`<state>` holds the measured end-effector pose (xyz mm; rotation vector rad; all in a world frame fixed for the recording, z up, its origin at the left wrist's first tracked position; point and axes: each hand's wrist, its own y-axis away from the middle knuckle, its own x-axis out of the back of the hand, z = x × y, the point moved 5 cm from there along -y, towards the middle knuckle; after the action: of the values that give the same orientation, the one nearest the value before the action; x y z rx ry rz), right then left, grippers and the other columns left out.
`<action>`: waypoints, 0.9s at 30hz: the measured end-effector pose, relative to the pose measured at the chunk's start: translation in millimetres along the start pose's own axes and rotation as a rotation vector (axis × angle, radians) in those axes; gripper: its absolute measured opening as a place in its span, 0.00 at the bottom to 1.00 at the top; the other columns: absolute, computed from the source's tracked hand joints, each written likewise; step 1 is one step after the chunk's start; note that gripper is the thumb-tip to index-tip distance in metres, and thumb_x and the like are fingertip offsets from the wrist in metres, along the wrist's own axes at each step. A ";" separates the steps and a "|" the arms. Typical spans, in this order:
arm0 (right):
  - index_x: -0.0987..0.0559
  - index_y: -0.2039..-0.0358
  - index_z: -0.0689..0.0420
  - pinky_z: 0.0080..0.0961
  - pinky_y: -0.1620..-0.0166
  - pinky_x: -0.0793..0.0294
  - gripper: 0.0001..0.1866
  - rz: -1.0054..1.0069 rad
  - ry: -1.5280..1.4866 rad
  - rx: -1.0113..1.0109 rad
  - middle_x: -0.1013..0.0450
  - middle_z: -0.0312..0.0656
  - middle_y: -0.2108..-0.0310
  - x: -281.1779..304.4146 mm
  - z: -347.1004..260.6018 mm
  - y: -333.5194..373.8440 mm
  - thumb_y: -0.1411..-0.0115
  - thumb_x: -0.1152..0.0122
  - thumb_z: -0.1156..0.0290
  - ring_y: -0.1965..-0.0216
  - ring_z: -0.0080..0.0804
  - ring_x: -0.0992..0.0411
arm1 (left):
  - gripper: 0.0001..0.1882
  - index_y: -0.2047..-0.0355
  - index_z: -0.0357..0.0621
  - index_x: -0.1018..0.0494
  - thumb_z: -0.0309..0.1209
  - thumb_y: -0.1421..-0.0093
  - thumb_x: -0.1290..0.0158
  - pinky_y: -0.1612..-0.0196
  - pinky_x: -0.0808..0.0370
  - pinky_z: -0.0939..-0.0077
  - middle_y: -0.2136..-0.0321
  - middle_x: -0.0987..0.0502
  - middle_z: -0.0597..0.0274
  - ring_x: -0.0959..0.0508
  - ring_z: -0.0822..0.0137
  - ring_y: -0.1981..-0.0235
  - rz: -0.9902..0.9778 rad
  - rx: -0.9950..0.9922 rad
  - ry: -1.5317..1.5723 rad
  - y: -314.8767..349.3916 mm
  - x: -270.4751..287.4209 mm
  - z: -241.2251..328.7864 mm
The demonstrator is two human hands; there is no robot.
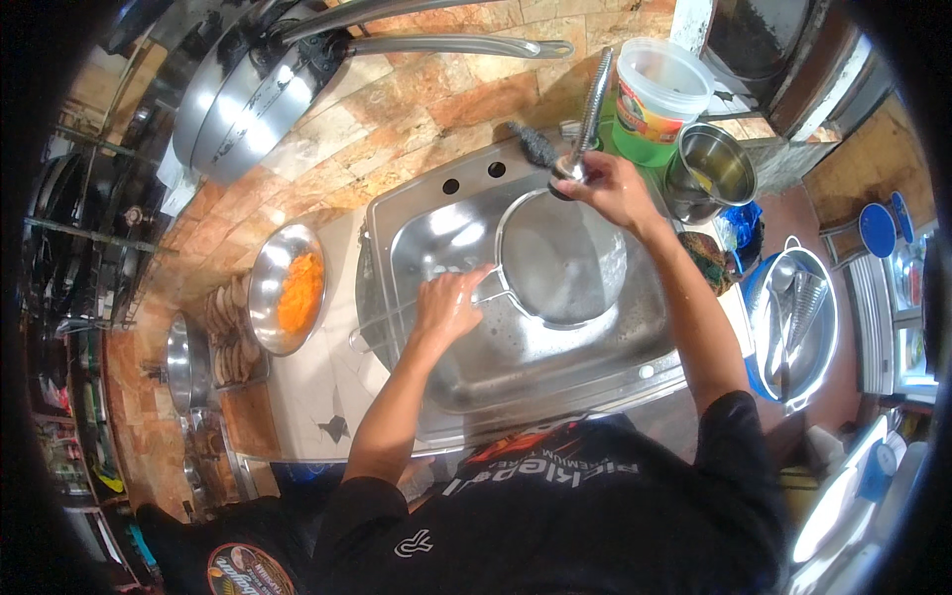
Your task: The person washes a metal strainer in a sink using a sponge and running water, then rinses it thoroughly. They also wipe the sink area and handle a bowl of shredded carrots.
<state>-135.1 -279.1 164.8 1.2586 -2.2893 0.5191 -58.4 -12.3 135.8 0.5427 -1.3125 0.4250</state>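
Note:
A round fine-mesh strainer (560,260) lies over the basin of the steel sink (466,372). Its wire handle (397,319) reaches left past the sink's edge. My left hand (451,305) is closed around that handle close to the hoop, with the index finger stretched toward the rim. Above the strainer's far right side, my right hand (613,188) grips the head of a faucet with a ribbed metal neck (595,104). The faucet head points down toward the mesh. A grey steel-wool scrubber (535,146) sits behind the sink, beside the faucet.
Left of the sink stands a steel bowl (263,288) of orange shredded food. At the back right are a plastic tub (662,84) with green liquid and a steel pot (712,174). A basin (831,327) with utensils is farther right. Pans (238,119) hang upper left.

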 end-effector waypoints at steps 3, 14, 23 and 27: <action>0.21 0.61 0.50 0.32 0.62 0.28 0.21 0.017 0.247 -0.006 0.24 0.42 0.71 21.2 4.7 10.5 0.54 0.32 0.53 0.66 0.37 0.25 | 0.36 0.50 0.65 0.28 0.20 0.62 0.49 0.64 0.25 0.59 0.67 0.20 0.57 0.21 0.53 0.67 0.048 -0.026 0.058 9.4 -2.2 -6.6; 0.20 0.66 0.55 0.30 0.66 0.30 0.22 -0.106 0.040 0.081 0.25 0.43 0.75 34.6 -14.1 16.9 0.53 0.33 0.51 0.72 0.34 0.26 | 0.36 0.49 0.63 0.27 0.21 0.64 0.48 0.66 0.27 0.59 0.74 0.22 0.51 0.22 0.50 0.71 0.165 0.130 0.191 7.7 -0.9 -17.0; 0.21 0.60 0.49 0.40 0.61 0.27 0.22 0.110 0.414 0.034 0.25 0.44 0.64 28.3 3.1 21.8 0.54 0.34 0.51 0.62 0.46 0.26 | 0.35 0.50 0.68 0.28 0.23 0.62 0.47 0.63 0.26 0.59 0.74 0.22 0.50 0.22 0.48 0.69 0.046 0.266 0.149 21.9 4.2 -28.7; 0.22 0.58 0.50 0.38 0.60 0.27 0.22 0.171 0.366 0.050 0.25 0.43 0.64 27.9 9.3 22.3 0.53 0.34 0.54 0.62 0.44 0.26 | 0.35 0.50 0.68 0.28 0.24 0.61 0.46 0.62 0.26 0.59 0.73 0.22 0.50 0.22 0.48 0.68 0.024 0.262 0.073 25.5 -0.2 -35.9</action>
<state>-169.3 -291.6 170.9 0.9043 -2.0893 0.8000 -45.1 29.5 133.2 0.7232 -1.2009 0.6358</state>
